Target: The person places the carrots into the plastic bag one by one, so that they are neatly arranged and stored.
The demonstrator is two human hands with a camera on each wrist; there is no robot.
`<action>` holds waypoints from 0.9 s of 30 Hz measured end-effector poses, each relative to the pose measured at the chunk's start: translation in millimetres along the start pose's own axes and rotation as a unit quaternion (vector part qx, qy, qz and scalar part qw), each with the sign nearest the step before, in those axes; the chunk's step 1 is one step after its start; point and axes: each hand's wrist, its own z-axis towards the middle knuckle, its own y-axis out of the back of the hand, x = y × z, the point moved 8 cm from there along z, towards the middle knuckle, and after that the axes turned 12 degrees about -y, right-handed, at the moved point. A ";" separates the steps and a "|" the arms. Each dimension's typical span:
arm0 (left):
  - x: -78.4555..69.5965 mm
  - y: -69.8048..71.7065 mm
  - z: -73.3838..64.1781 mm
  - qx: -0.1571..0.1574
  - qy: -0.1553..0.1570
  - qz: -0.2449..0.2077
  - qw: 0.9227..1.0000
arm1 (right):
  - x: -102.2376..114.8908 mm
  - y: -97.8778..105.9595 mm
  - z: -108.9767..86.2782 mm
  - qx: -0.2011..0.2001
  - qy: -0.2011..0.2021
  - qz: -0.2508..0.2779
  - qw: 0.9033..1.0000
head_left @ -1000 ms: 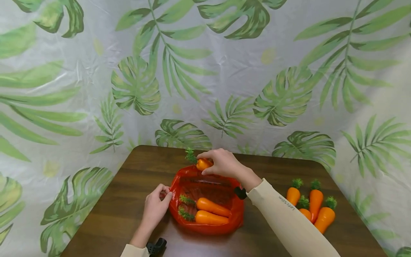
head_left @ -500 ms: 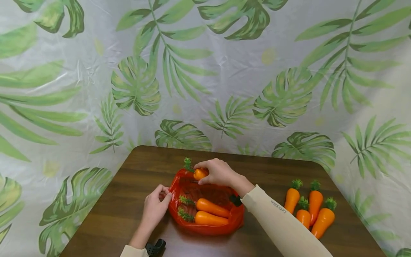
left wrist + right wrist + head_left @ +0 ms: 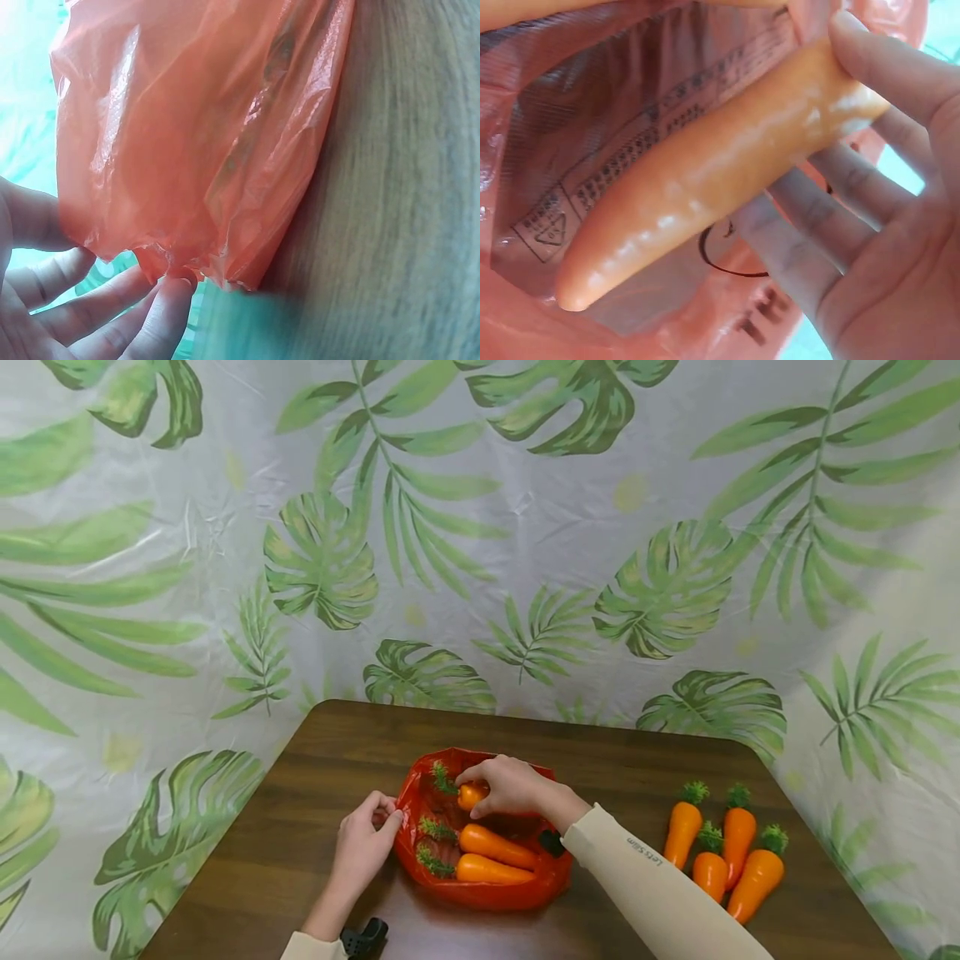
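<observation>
An orange carrot (image 3: 697,180) with a green frilly top is held by my right hand (image 3: 512,787), thumb on one side and fingers on the other. It is inside the mouth of a red plastic bag (image 3: 517,897), near the back rim. My left hand (image 3: 367,831) pinches the bag's left rim between thumb and fingers; the left wrist view shows the thin plastic (image 3: 180,135) gathered at the fingertips. Two more carrots, a rear one (image 3: 497,843) and a front one (image 3: 491,869), lie side by side in the bag, tops to the left. Printed lettering shows on the bag beneath the held carrot.
Several carrots (image 3: 738,835) lie in a group on the right of the dark wooden table (image 3: 300,810), beyond my right forearm. A leaf-patterned curtain (image 3: 525,527) hangs behind the table.
My right hand has lowered the carrot from above the bag's back rim down into its mouth. The left hand keeps its hold on the rim.
</observation>
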 end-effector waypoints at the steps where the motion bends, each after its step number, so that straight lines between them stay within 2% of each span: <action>1: -0.4 0.1 -0.1 0.000 -0.002 0.002 1.000 | 0.1 -2.4 -0.8 0.008 0.000 -0.001 1.000; 5: -0.8 0.9 0.5 -0.001 -0.005 0.008 1.000 | 0.0 -11.2 -2.3 0.038 -0.005 0.004 0.999; 14: 0.1 0.7 0.0 -0.003 -0.005 0.008 1.000 | -5.2 -26.3 -2.6 0.067 -0.005 0.000 0.998; 27: 1.6 0.7 0.7 -0.001 -0.004 0.015 1.000 | -5.2 -26.9 -2.1 0.074 0.013 0.023 0.997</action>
